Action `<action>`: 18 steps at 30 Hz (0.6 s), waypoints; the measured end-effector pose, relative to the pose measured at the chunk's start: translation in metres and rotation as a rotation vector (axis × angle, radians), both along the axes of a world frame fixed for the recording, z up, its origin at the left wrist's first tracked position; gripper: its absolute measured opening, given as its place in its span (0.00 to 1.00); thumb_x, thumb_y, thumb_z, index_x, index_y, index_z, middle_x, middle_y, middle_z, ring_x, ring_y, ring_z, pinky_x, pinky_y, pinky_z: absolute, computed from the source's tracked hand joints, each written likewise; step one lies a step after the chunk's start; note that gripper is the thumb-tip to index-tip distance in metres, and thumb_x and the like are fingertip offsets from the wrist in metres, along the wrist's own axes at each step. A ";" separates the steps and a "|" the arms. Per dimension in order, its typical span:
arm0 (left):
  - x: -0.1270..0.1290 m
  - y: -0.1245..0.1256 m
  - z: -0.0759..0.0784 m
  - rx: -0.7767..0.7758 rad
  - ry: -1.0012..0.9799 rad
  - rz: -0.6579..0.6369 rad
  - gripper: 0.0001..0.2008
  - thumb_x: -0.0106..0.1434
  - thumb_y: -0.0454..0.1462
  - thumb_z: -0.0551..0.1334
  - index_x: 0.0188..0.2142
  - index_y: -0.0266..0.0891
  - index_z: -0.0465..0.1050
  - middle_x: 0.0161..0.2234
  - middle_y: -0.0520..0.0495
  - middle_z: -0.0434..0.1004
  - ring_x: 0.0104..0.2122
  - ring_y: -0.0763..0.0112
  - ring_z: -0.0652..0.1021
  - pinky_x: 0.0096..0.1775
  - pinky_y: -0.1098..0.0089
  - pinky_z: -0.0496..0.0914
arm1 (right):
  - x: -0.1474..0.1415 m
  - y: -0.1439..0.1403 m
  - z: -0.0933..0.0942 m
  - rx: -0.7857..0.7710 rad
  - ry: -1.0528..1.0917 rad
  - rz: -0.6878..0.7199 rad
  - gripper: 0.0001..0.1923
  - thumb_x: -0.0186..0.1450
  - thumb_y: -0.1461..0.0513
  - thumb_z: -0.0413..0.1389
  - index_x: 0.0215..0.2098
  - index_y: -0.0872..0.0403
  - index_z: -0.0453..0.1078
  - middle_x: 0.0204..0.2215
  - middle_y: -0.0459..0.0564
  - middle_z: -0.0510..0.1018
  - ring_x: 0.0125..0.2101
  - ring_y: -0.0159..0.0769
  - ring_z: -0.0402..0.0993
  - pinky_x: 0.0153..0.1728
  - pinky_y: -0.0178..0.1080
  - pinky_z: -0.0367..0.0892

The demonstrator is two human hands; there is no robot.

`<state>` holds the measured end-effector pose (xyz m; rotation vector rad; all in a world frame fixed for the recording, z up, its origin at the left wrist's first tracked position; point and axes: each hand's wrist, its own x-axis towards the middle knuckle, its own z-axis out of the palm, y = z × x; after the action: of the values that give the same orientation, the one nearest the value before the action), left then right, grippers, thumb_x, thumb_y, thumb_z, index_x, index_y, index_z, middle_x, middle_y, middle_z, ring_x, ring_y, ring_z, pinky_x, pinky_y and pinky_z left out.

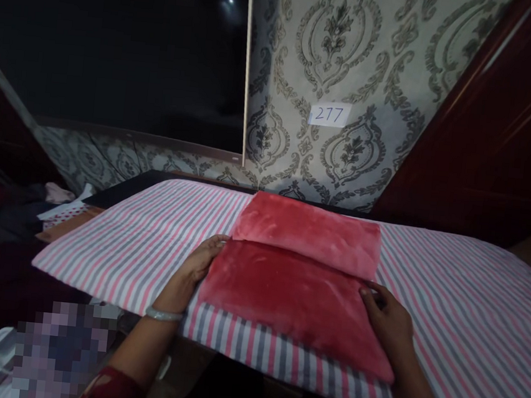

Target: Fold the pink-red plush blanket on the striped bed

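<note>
Two hands rest on a red plush cloth (295,283) lying on a striped sheet (470,319) spread over the desk. Left hand (200,261), with a bangle (163,315) at the wrist, lies flat and unclenched against the cloth's left edge near the fold line. Right hand (388,320) presses its fingertips on the cloth's right edge, not gripping. Cloth sits at centre, already folded at least once: its far portion is doubled over, the near portion lies flat toward the desk's near edge. Further folding appears outstanding. Patterned wallpaper behind carries a label reading 277 (329,114). Loose clothing (35,202) lies far left.
</note>
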<state>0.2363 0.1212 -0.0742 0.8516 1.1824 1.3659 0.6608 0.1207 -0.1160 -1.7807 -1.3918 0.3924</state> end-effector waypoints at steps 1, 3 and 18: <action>0.001 0.001 -0.002 0.004 0.031 0.006 0.26 0.38 0.41 0.77 0.37 0.37 0.73 0.27 0.49 0.78 0.25 0.70 0.77 0.30 0.69 0.72 | 0.000 0.000 0.000 -0.005 0.000 0.002 0.33 0.53 0.37 0.51 0.41 0.52 0.77 0.24 0.52 0.80 0.27 0.48 0.77 0.29 0.44 0.66; 0.004 0.002 -0.005 0.014 0.109 0.030 0.26 0.39 0.44 0.77 0.35 0.38 0.72 0.25 0.51 0.76 0.24 0.71 0.75 0.29 0.70 0.70 | -0.001 0.000 0.001 -0.002 0.004 0.009 0.33 0.53 0.37 0.51 0.41 0.53 0.77 0.24 0.51 0.80 0.27 0.47 0.76 0.28 0.44 0.65; 0.018 0.008 0.020 0.107 0.613 -0.115 0.16 0.43 0.46 0.69 0.28 0.37 0.76 0.27 0.47 0.79 0.33 0.60 0.78 0.38 0.65 0.72 | -0.010 0.000 0.015 -0.033 0.018 -0.061 0.34 0.52 0.38 0.48 0.37 0.55 0.76 0.24 0.55 0.79 0.29 0.48 0.76 0.31 0.42 0.63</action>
<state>0.2538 0.1289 -0.0545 1.4587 1.4966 1.1090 0.6505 0.1203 -0.1007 -1.8368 -1.3221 0.3999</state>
